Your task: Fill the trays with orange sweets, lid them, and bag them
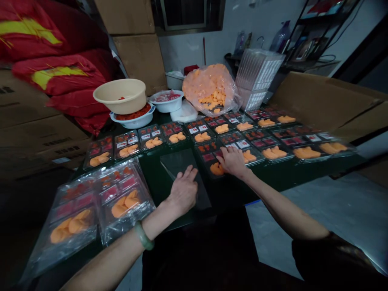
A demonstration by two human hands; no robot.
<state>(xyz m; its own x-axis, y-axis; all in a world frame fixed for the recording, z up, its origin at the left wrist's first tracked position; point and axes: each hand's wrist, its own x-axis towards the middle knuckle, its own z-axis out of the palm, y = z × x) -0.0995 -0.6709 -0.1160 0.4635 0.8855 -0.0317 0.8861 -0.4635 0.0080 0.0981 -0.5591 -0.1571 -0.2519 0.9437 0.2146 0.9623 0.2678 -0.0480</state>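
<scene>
My left hand (183, 190) lies flat on a dark flat sheet (178, 161) on the dark table, fingers stretched out, a green bangle on its wrist. My right hand (233, 161) rests on a clear tray (212, 158) that holds red packets and an orange piece; its fingers curl over the tray's contents. Rows of similar filled trays (151, 139) run across the table beyond both hands.
Two bagged tray packs (100, 206) sit at the near left. Behind the rows stand a beige bowl (120, 95), white bowls with red items (167, 101), a bag of orange pieces (210, 89) and stacked clear trays (257, 72). Cardboard boxes flank both sides.
</scene>
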